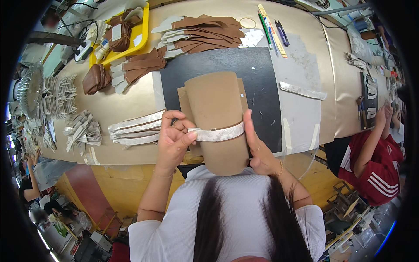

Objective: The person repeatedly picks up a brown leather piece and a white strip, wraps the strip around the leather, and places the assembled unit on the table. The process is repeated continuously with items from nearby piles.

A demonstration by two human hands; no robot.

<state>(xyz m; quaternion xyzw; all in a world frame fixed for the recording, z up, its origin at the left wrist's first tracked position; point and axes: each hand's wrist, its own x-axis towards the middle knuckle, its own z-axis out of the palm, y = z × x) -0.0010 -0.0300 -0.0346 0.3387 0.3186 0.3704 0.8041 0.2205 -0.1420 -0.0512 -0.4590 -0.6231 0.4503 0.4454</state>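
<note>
A brown cardboard form (217, 102), rounded at its ends and with flat board flaps beside it, stands over the table's near edge. Across its lower part lies a whitish strip (223, 132) with thin brown edges. My left hand (173, 142) pinches the strip's left end between thumb and fingers. My right hand (262, 153) holds the form's right side, fingers laid along it where the strip goes round; some of its fingers are hidden. Left of my left hand, several similar pale strips (137, 128) lie side by side on the table.
A black mat (257, 105) lies beneath the form. Brown pieces (209, 32) are fanned out behind it, near a yellow tray (146, 26). Thread snips (282, 32), a ruler (273, 32) and pens lie at the back right. One loose strip (303, 91) rests right; a co-worker in red (371, 161) sits beyond.
</note>
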